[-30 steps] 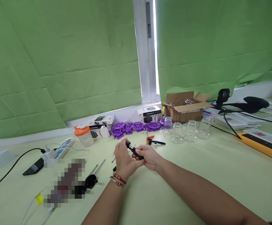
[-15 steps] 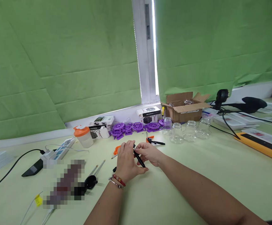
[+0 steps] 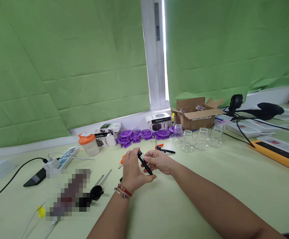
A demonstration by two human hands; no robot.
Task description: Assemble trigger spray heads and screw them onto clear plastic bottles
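My left hand [image 3: 131, 171] grips a slim black bar-shaped piece [image 3: 146, 165] at its two ends, between fingertips and thumb. The piece slants over the table and has a wider black end at the top. My right hand [image 3: 158, 161] is closed on the piece from the right, thumb and forefinger against its upper half; some of its fingertips are hidden. Beyond my left hand, an orange tool part [image 3: 122, 159] shows only partly. A black and orange clamp-like tool [image 3: 164, 150] lies past my right hand. A small dark thing peeks out by my left wrist, mostly covered.
Purple plastic frames [image 3: 146, 134], printed boxes [image 3: 107, 139] and an open carton [image 3: 196, 121] line the back. Several glass jars [image 3: 187, 142] stand before the carton. Leftward are an orange-lidded cup [image 3: 89, 146], a power strip [image 3: 68, 158] and sunglasses [image 3: 96, 192]. Cables trail on both sides.
The black piece has tipped slightly and shifted a little up and left with my left hand, showing more of its upper end. My right hand stays close to it.
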